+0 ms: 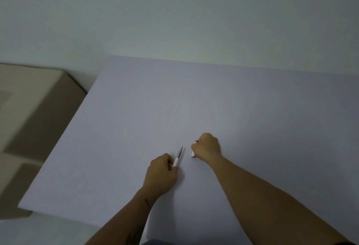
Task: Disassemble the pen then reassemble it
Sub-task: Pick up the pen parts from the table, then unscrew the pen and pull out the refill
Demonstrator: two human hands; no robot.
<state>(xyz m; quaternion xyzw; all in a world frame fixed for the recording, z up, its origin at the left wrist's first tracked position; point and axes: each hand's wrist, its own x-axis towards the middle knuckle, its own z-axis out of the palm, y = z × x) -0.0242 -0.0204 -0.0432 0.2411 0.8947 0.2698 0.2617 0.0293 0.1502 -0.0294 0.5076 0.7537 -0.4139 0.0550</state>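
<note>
The pen is in two pieces above the white table (194, 99). My left hand (161, 173) grips the front part of the pen (177, 157), a white section with a thin silvery tip pointing up and away. My right hand (206, 146) is closed around the white pen barrel (193, 154), whose ends stick out above and below the fist. A small gap separates the two pieces. Both hands hover low over the table's middle, close together.
The table's left edge runs diagonally from the far corner to the near left. Beyond it are beige floor tiles (29, 108). A plain pale wall (174, 11) stands behind the table's far edge.
</note>
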